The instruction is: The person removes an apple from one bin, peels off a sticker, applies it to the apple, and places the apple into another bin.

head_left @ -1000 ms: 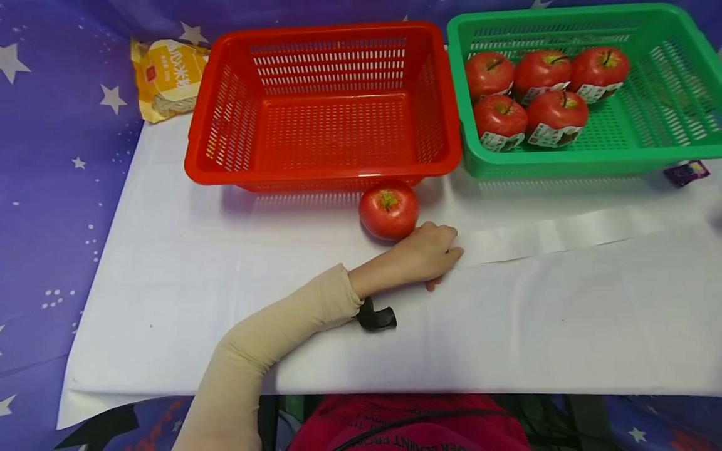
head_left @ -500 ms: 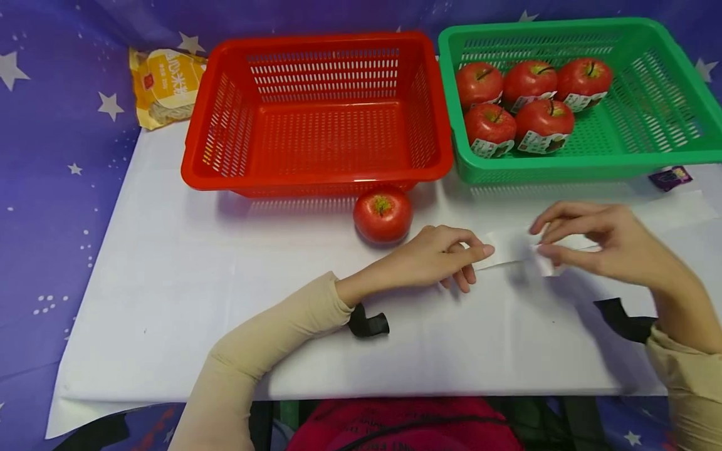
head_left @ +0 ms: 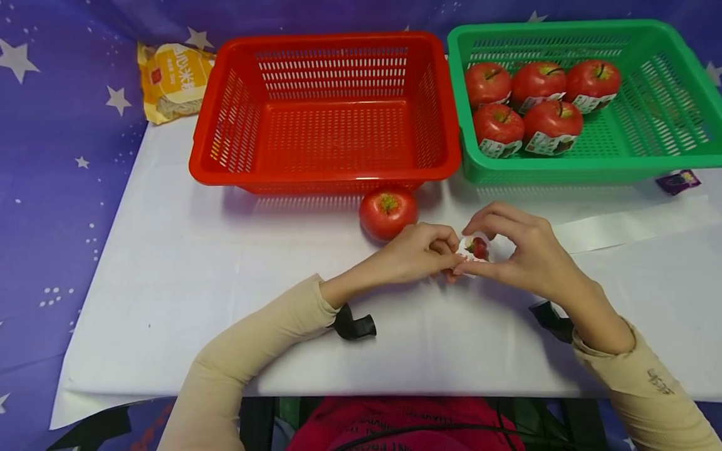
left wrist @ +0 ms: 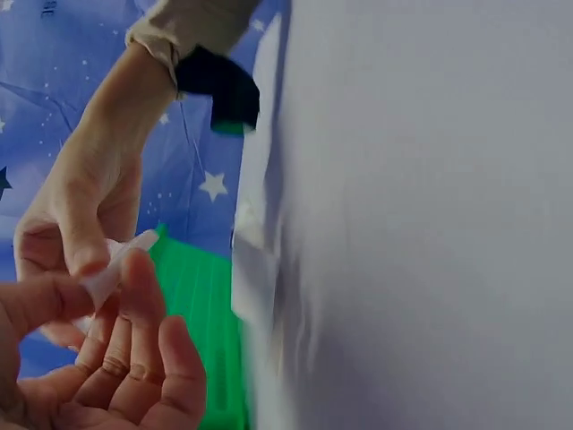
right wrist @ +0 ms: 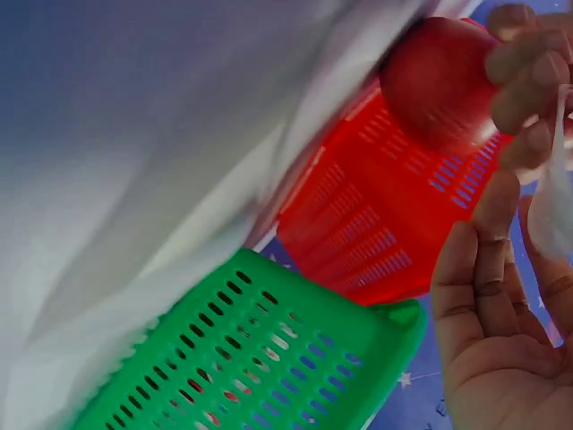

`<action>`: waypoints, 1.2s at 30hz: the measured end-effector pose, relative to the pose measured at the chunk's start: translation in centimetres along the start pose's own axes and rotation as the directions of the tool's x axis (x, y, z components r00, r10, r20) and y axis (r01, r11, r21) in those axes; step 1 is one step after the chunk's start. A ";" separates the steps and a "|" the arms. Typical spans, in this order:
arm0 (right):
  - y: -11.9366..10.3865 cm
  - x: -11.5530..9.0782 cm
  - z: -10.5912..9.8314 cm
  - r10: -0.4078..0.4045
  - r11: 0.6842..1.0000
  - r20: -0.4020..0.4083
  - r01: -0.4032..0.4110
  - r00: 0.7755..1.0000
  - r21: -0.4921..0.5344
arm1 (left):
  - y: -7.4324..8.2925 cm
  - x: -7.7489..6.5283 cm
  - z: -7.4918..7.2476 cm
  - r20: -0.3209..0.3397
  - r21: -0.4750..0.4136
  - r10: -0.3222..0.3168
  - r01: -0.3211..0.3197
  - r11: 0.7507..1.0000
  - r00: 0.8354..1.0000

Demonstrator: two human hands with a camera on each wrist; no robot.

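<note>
In the head view my left hand [head_left: 420, 254] and my right hand [head_left: 521, 250] meet over the table, both pinching a small white label [head_left: 476, 247] with a red fruit picture. The left wrist view has the same label [left wrist: 115, 273] between thumb and fingertips of the two hands, its white back showing. A red apple [head_left: 388, 214], bare of any label, stands just beyond my left hand, close against the red basket [head_left: 327, 178]. Several labelled apples [head_left: 553, 127] sit in the green basket [head_left: 598, 161] at the back right.
A long white backing strip [head_left: 637, 225] lies on the white table [head_left: 186, 300] to the right of my hands. A yellow packet [head_left: 176, 80] leans beside the red basket. Near the green basket's front lies a small purple wrapper [head_left: 678, 181].
My right hand has come in from the right with the label and moved left to meet my left hand. The left hand's fingers now pinch the label's near side too.
</note>
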State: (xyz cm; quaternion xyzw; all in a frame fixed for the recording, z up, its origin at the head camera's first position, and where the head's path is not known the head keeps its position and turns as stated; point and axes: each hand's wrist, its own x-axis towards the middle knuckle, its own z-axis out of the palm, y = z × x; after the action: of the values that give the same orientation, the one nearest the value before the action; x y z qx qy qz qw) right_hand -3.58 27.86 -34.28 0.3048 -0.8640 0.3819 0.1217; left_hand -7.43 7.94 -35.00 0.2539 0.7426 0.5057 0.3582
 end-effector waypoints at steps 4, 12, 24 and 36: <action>-0.1 0.0 -0.1 0.098 0.991 0.045 -0.101 0.994 0.082 | 0.5 -0.6 -0.6 -0.034 0.087 0.011 -0.008 0.996 0.999; 0.2 0.1 0.6 0.188 0.888 0.122 -0.222 0.974 0.403 | 1.1 -0.9 -1.5 -0.092 0.194 0.025 -0.007 0.981 0.995; 0.0 0.8 1.5 0.207 0.915 0.059 -0.215 0.977 0.340 | 1.3 -2.0 -2.9 -0.100 0.437 0.106 -0.052 0.898 0.989; -0.4 1.8 2.4 0.552 0.752 0.041 -0.519 0.833 0.407 | -1.0 -3.8 -3.1 -0.359 0.891 0.357 0.203 0.406 0.862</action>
State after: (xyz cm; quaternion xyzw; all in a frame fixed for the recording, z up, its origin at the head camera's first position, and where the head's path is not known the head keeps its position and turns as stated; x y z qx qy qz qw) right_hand -4.70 25.12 -34.91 0.0470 -0.8117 0.5817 -0.0229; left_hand -7.60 2.98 -34.16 0.3024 0.9471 0.0831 -0.0683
